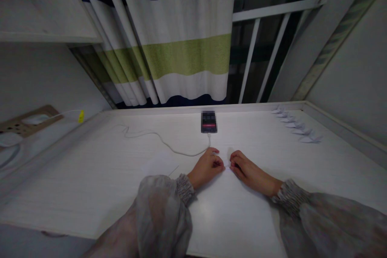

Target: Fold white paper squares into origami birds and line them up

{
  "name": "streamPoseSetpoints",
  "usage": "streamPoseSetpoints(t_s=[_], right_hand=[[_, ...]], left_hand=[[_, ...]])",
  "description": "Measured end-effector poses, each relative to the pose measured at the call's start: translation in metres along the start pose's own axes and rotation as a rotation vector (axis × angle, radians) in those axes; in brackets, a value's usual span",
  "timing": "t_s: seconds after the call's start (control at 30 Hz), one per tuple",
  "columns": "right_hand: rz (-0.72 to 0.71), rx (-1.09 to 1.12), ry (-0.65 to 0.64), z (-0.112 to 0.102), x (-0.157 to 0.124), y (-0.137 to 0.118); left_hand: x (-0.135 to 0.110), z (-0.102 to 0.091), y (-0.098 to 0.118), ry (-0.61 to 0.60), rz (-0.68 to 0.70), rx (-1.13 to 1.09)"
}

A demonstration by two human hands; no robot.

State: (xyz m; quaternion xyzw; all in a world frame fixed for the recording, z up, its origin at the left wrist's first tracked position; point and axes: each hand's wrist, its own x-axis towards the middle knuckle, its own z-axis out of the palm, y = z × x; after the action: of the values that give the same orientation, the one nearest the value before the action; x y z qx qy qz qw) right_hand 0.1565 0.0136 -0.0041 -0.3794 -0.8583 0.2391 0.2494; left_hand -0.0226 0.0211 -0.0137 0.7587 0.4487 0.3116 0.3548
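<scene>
The left hand and right hand each pinch 1 small white paper between them, on the desk near the phone. Pressing it flat against the desk should keep any crease sharp.

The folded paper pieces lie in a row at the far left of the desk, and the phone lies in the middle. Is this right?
Not quite. In the head view the folded paper pieces lie in a row at the far right of the desk, not the left. The phone lies in the middle.
</scene>
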Motion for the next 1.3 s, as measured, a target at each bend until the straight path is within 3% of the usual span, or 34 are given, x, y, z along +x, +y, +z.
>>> streamPoseSetpoints(t_s=[0.3, 0.93, 1.3], right_hand=[[0.032, -0.092, -0.011, 0.0018, 0.001, -0.0058], [0.106, -0.181, -0.038, 0.0037, 0.0024, -0.0092], [0.119, -0.19, -0.003, 0.0058, 0.003, -0.0088]], left_hand=[[-0.0005, -0.0045, 0.009, -0.041, 0.014, 0.074], [-0.0037, -0.0027, 0.0068, -0.032, -0.02, 0.097], [0.0003, 0.0006, 0.0022, 0.006, -0.065, -0.025]])
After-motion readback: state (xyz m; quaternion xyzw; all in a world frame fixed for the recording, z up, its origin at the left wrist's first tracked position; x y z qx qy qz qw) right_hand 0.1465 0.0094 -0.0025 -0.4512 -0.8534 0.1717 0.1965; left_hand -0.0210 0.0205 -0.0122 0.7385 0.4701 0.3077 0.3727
